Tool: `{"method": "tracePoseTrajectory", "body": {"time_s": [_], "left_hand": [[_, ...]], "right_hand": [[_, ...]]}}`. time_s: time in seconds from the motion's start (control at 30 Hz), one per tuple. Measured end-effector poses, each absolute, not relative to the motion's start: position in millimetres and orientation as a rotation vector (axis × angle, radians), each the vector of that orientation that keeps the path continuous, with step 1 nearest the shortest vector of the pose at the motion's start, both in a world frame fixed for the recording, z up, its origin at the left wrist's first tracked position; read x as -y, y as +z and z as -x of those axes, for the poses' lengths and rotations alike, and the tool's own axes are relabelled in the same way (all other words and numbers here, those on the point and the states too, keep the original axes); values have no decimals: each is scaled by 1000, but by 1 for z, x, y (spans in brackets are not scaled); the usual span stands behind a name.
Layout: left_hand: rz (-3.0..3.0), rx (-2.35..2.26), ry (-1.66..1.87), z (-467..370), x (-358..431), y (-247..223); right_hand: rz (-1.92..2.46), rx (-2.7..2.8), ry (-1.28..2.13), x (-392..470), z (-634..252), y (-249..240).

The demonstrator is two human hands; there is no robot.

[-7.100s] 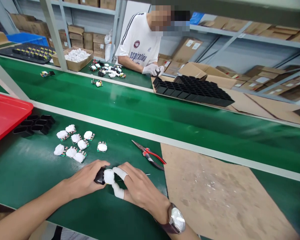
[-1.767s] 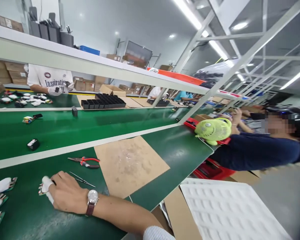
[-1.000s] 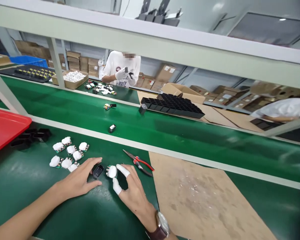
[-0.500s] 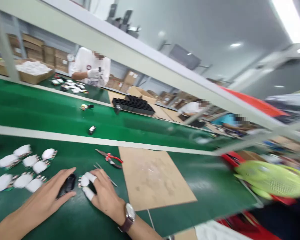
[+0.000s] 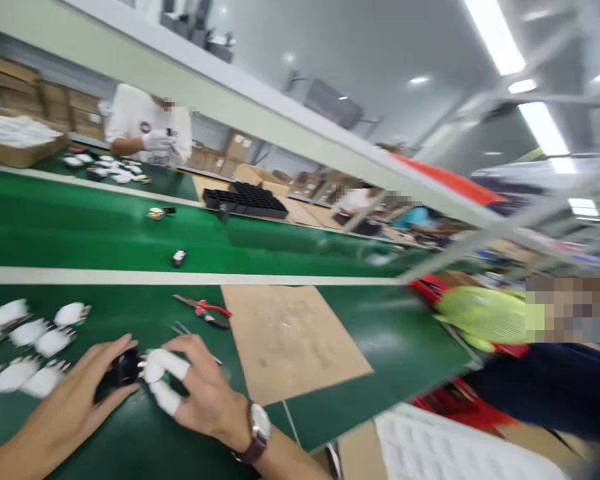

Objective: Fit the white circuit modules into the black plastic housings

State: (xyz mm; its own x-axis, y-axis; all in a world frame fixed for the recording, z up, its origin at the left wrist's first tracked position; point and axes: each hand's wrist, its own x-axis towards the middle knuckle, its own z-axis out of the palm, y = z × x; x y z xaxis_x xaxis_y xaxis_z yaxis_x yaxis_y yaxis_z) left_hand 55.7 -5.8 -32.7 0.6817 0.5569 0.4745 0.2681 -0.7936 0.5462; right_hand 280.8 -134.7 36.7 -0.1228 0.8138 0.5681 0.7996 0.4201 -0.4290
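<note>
At the lower left, my left hand [image 5: 93, 390] holds a small black case [image 5: 126, 367] between thumb and fingers. My right hand [image 5: 200, 390], with white covers on its thumb and a finger and a watch on its wrist, pinches a white-wrapped part [image 5: 154, 365] with a bit of green. That part's end meets the opening of the black case. Several white-wrapped parts [image 5: 54, 341] lie left of my hands. Red-handled pliers [image 5: 211, 312] rest beyond my right hand, and thin tweezers [image 5: 181, 328] lie partly hidden behind it.
A brown cardboard sheet [image 5: 293, 343] lies right of my hands. On the green belt [image 5: 80, 233] sit a small black-and-white piece [image 5: 179, 258] and a wired part [image 5: 156, 213]. Across it are black trays [image 5: 247, 201] and a person in white [image 5: 150, 127]. Another person is at the right edge.
My right hand has brought the white part up against the black case, closing the gap. The camera view has turned rightward, and a person shows at the right edge.
</note>
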Motion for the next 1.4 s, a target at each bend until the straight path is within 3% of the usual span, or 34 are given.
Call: {"method": "tracePoseTrajectory", "body": {"time_s": [0.37, 0.77, 1.4], "left_hand": [[-2350, -535, 715, -46, 14, -5], [-2371, -526, 692, -45, 14, -1], [-2409, -517, 610, -48, 17, -6]], "right_hand": [[1293, 1952, 105, 130, -266, 26], [1446, 2156, 0, 123, -261, 39], [1463, 2220, 116, 121, -260, 42]]}}
